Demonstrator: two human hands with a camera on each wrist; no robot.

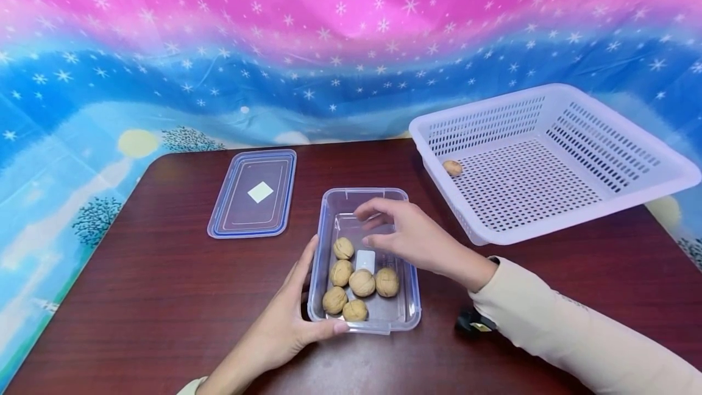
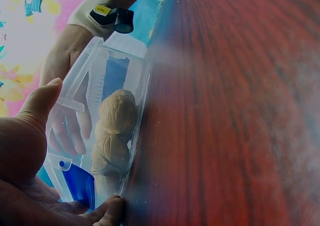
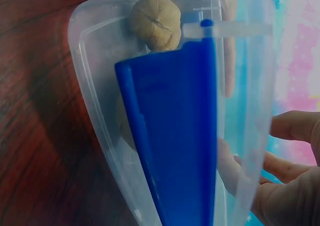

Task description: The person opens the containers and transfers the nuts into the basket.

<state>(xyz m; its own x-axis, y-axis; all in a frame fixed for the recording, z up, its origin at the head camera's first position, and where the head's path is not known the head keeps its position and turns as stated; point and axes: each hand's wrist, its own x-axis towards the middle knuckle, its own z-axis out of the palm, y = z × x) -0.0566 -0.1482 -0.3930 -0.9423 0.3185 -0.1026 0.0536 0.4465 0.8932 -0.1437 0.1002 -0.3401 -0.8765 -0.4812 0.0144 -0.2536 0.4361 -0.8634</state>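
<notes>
A clear plastic food container (image 1: pixel 414 316) with blue side clips stands on the table, holding several walnuts (image 1: pixel 362 283) in its near and left part and a small white packet (image 1: pixel 365 261). My left hand (image 1: pixel 285 316) grips its near left corner, thumb on the near rim and fingers along the left wall. Over the container's far right part hovers my right hand (image 1: pixel 411 233), fingers loosely curved and holding nothing. In the right wrist view, the blue clip (image 3: pixel 175 116) hides part of the walnuts. One walnut (image 1: pixel 452 167) lies in the white plastic basket (image 1: pixel 581 218).
The basket stands at the back right of the dark wooden table (image 1: pixel 181 303). A clear lid (image 1: pixel 236 206) with a blue seal and a pale square sticker lies left of the container. Behind the table hangs a patterned cloth (image 1: pixel 329 66).
</notes>
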